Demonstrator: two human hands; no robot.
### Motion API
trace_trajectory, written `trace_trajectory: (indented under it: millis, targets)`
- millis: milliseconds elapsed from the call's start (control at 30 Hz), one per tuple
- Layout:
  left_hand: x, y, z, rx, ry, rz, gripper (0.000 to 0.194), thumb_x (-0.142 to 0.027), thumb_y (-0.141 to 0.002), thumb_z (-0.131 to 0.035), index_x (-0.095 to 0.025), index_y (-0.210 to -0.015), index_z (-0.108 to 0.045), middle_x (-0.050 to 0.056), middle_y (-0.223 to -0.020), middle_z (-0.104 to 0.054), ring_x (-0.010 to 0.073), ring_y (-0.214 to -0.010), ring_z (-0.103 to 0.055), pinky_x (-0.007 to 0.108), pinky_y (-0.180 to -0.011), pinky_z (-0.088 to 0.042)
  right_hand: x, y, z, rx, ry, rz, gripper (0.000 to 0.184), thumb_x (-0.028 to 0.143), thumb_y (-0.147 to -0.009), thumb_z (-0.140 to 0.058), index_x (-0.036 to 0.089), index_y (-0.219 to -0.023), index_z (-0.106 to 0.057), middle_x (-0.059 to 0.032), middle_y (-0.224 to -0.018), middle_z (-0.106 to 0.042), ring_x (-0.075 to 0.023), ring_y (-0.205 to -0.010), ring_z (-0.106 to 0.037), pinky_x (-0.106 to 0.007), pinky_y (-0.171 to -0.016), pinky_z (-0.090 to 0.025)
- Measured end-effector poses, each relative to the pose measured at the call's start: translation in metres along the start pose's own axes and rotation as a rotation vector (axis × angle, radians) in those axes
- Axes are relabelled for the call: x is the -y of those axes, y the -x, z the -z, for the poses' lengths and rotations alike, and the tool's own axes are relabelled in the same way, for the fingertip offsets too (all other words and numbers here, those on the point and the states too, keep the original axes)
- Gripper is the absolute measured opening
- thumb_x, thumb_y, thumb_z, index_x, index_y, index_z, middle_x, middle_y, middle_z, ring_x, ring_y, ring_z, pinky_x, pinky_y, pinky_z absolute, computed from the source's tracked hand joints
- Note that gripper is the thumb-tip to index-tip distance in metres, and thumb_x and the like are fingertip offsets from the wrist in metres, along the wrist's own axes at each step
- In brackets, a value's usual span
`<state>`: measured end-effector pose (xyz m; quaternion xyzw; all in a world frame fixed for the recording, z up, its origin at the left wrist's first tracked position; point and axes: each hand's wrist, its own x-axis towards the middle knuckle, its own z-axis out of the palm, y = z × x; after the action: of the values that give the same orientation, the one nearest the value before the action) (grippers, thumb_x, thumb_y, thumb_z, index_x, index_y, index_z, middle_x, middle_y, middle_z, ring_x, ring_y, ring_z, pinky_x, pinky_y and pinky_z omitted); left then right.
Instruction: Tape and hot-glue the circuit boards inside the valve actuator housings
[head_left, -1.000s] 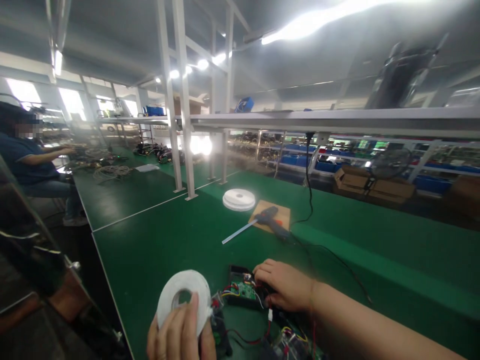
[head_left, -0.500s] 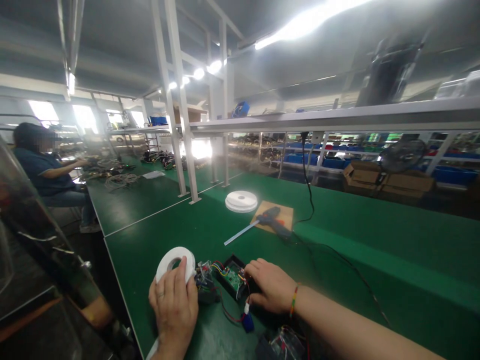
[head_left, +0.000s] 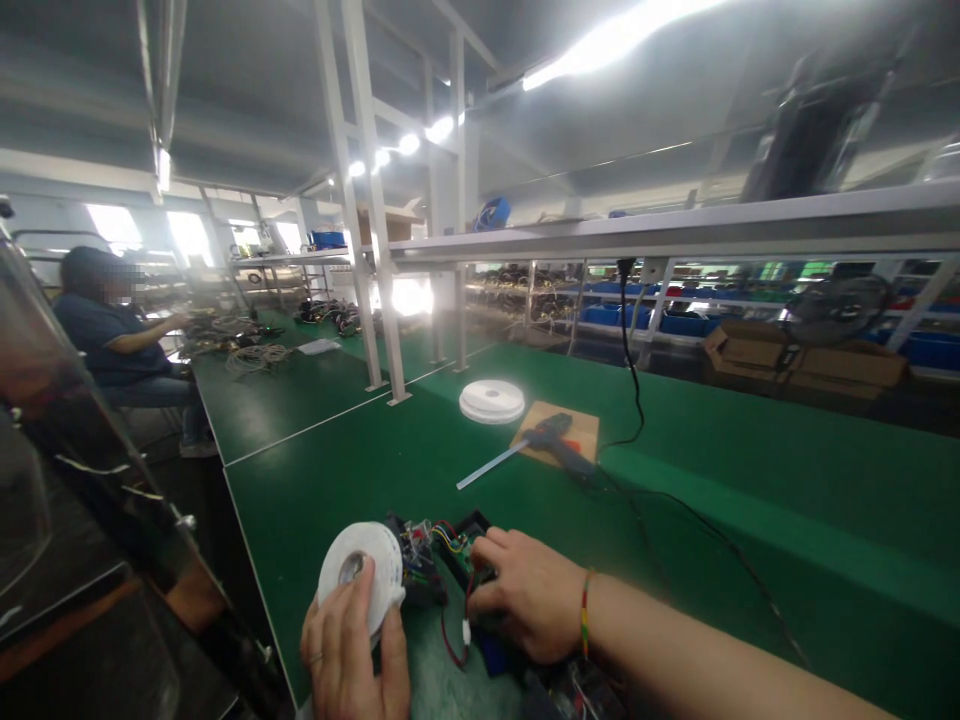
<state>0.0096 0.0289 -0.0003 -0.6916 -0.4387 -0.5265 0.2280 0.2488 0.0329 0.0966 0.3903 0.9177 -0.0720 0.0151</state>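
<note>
My left hand [head_left: 351, 655] is closed around a roll of white tape [head_left: 334, 568], its fingers laid across the face near the core. My right hand [head_left: 534, 598] curls over an open black plastic case [head_left: 477, 521]; a green circuit board [head_left: 466, 545] with coloured wires lies inside. Its fingertips hide part of the board. Between the tape roll and the case sits a black module [head_left: 421, 565] with wiring. Red and black wires run to a white connector [head_left: 466, 632], beside a dark blue block [head_left: 493, 655] partly under my right hand. Another wired black unit [head_left: 574, 692] lies at the bottom edge.
Further back on the green table [head_left: 315, 500] are stacked white reels [head_left: 491, 400] and a glue gun [head_left: 559, 445] on a cardboard piece [head_left: 589, 425]. Its black cord [head_left: 724, 535] trails right. White posts [head_left: 375, 220] hold a shelf. A co-worker [head_left: 112, 330] sits at far left.
My right hand has moved left, further over the case, hiding more of the board and the blue block. My left hand and the tape roll appear slightly lower; the camera view has shifted a little.
</note>
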Motion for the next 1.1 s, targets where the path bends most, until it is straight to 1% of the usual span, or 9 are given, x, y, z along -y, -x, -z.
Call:
trace_trajectory:
  millis: [200,300,400,500,567,700,900,1000,1100]
  targets:
    - [0.0,-0.003,0.005,0.015,0.052,0.033,0.063,-0.018,-0.091,-0.06,-0.02,-0.152,-0.04,0.016,-0.125,-0.065,0.0293,-0.11,-0.063,0.045,-0.098,-0.048,0.008,-0.011,0.001,0.033,0.012,0.09,0.019,0.019,-0.061,-0.082,0.021,-0.078,-0.073,-0.0139,-0.105,-0.055,-0.0327,-0.1,-0.049,-0.043,-0.078,-0.04]
    - [-0.007,-0.011,0.006,0.052,0.095,0.038,0.062,-0.018,-0.092,-0.059,-0.019,-0.151,-0.04,0.016,-0.128,-0.064,0.029,-0.114,-0.061,0.044,-0.098,-0.047,0.001,-0.014,-0.002,-0.013,-0.163,0.05,0.022,0.018,-0.061,-0.083,0.021,-0.077,-0.069,-0.0094,-0.101,-0.057,-0.0284,-0.096,-0.051,-0.038,-0.076,-0.041]
    - [-0.017,-0.022,0.003,0.1,0.152,0.027,0.06,-0.019,-0.094,-0.057,-0.017,-0.151,-0.039,0.016,-0.132,-0.062,0.0284,-0.118,-0.059,0.043,-0.101,-0.045,-0.013,-0.013,-0.01,-0.101,-0.46,-0.076,0.027,0.038,-0.07,-0.08,0.02,-0.079,-0.063,-0.0031,-0.09,-0.058,-0.0203,-0.083,-0.055,-0.031,-0.068,-0.042]
    - [-0.024,-0.033,-0.002,0.143,0.163,-0.021,0.058,-0.02,-0.095,-0.055,-0.016,-0.15,-0.039,0.014,-0.131,-0.063,0.0268,-0.12,-0.058,0.042,-0.103,-0.042,-0.028,-0.01,-0.024,-0.208,-0.788,-0.264,0.043,0.063,-0.084,-0.056,0.021,-0.081,-0.049,-0.0001,-0.076,-0.056,-0.0158,-0.068,-0.057,-0.029,-0.062,-0.047]
    - [-0.026,-0.039,-0.005,0.171,0.161,-0.032,0.056,-0.022,-0.095,-0.054,-0.016,-0.149,-0.04,0.013,-0.13,-0.064,0.0262,-0.119,-0.058,0.042,-0.103,-0.041,-0.034,-0.008,-0.032,-0.25,-0.967,-0.357,0.051,0.073,-0.083,-0.046,0.023,-0.082,-0.041,0.0003,-0.072,-0.057,-0.0152,-0.063,-0.059,-0.031,-0.062,-0.052]
    - [-0.028,-0.049,-0.013,0.237,0.175,-0.025,0.05,-0.026,-0.097,-0.052,-0.017,-0.145,-0.044,0.013,-0.13,-0.064,0.0261,-0.117,-0.059,0.041,-0.099,-0.042,-0.038,-0.008,-0.043,-0.296,-1.161,-0.455,0.058,0.079,-0.073,-0.051,0.024,-0.084,-0.038,-0.0003,-0.071,-0.061,-0.0148,-0.059,-0.062,-0.033,-0.064,-0.055]
    - [-0.035,-0.055,-0.023,0.35,0.181,0.024,0.04,-0.031,-0.1,-0.046,-0.019,-0.137,-0.05,0.01,-0.12,-0.067,0.0267,-0.108,-0.061,0.042,-0.091,-0.043,-0.035,-0.011,-0.045,-0.329,-1.105,-0.451,0.051,0.07,-0.077,-0.047,0.022,-0.091,-0.044,-0.0004,-0.069,-0.061,-0.0144,-0.057,-0.059,-0.03,-0.059,-0.052]
    - [-0.032,-0.057,-0.025,0.392,0.177,0.029,0.039,-0.031,-0.1,-0.047,-0.02,-0.137,-0.05,0.009,-0.12,-0.068,0.0265,-0.108,-0.061,0.043,-0.09,-0.044,-0.029,-0.01,-0.036,-0.349,-0.912,-0.409,0.033,0.051,-0.086,-0.049,0.019,-0.092,-0.055,-0.0019,-0.071,-0.061,-0.0153,-0.062,-0.057,-0.03,-0.061,-0.048]
    - [-0.026,-0.062,-0.022,0.35,0.193,0.035,0.039,-0.03,-0.1,-0.047,-0.019,-0.137,-0.05,0.009,-0.123,-0.066,0.0251,-0.111,-0.06,0.041,-0.094,-0.044,-0.017,-0.01,-0.02,-0.362,-0.654,-0.313,0.02,0.033,-0.089,-0.058,0.017,-0.097,-0.066,-0.0057,-0.087,-0.065,-0.0191,-0.081,-0.059,-0.033,-0.074,-0.046]
